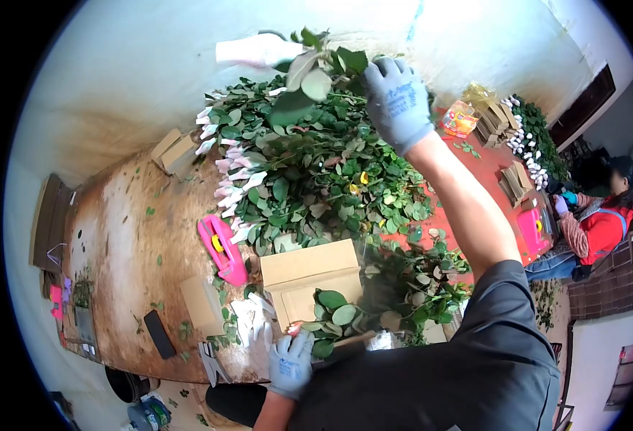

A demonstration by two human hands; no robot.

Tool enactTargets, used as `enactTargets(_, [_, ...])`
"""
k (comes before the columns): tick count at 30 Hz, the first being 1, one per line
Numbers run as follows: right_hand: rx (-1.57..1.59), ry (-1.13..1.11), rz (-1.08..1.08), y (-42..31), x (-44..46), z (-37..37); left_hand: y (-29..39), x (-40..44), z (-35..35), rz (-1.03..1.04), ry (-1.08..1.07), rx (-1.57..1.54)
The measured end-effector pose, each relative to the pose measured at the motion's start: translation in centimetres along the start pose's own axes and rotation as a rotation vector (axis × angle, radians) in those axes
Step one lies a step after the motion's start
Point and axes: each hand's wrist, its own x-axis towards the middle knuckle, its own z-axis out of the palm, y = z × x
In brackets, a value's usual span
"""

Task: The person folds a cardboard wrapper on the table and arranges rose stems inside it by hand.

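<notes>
My right hand (400, 100), in a grey glove, is raised over the pile and closed round a leafy rose stem (320, 72). At this stem's left end is a white sleeve (255, 51) over the bud. Low in the view, my gloved left hand (290, 365) has its fingers curled at a reddish rose bud (295, 329). Leaves of that rose (338, 309) lie across the open cardboard piece (309, 276). White bud sleeves (252, 320) lie just above and left of my left hand.
A large heap of leafy stems (324, 172) with white-sleeved heads covers the middle table. Near it are a pink tape dispenser (223, 250), a dark phone (159, 335) and folded cardboard (175, 152). At right, a person in red (604, 230) works beside another pink dispenser (533, 231).
</notes>
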Motion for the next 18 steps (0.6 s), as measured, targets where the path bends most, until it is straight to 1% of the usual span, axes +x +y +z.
enactTargets(1, [0.006, 0.0, -0.005, -0.3, -0.3, -1.3, -0.2, -0.2, 0.4, -0.007, 0.001, -0.001])
enactTargets(3, [0.023, -0.194, -0.176, -2.1, -1.4, -4.1, -0.6, -1.0, 1.6, -0.011, 0.001, 0.021])
enactTargets(4, [0.052, -0.333, -0.228, -3.4, -2.3, -5.5, -0.6, -1.1, 1.5, -0.03, -0.007, 0.014])
enactTargets(6, [0.14, -0.48, -0.267, -6.8, -5.8, -7.5, -0.6, -1.0, 1.2, -0.029, -0.04, -0.004])
enactTargets(10, [0.181, -0.982, -0.368, -12.9, -13.9, -12.4, -0.4, -0.8, 1.2, -0.047, 0.0, -0.065])
enactTargets(11, [0.218, -1.06, -0.392, -13.7, -16.6, -12.4, -0.3, -0.8, 0.8, -0.042, -0.026, -0.018])
enactTargets(12, [0.221, -1.225, -0.433, -14.4, -17.5, -12.7, -0.3, -0.7, 0.4, -0.028, -0.047, 0.031])
enactTargets(14, [0.323, -1.325, -0.352, -15.6, -22.3, -11.2, -0.3, -0.5, 0.1, -0.028, -0.055, 0.032])
enactTargets(15, [0.326, -1.327, -0.354, -15.8, -23.9, -10.7, -0.3, -0.5, 0.0, -0.013, -0.058, 0.036])
enactTargets(17, [0.333, -1.311, -0.261, -15.9, -25.8, -10.0, -0.3, -0.5, 0.1, -0.014, -0.058, 0.041])
enactTargets(18, [0.333, -1.311, -0.265, -15.8, -25.3, -10.3, -0.2, -0.5, 0.2, -0.016, -0.057, 0.046])
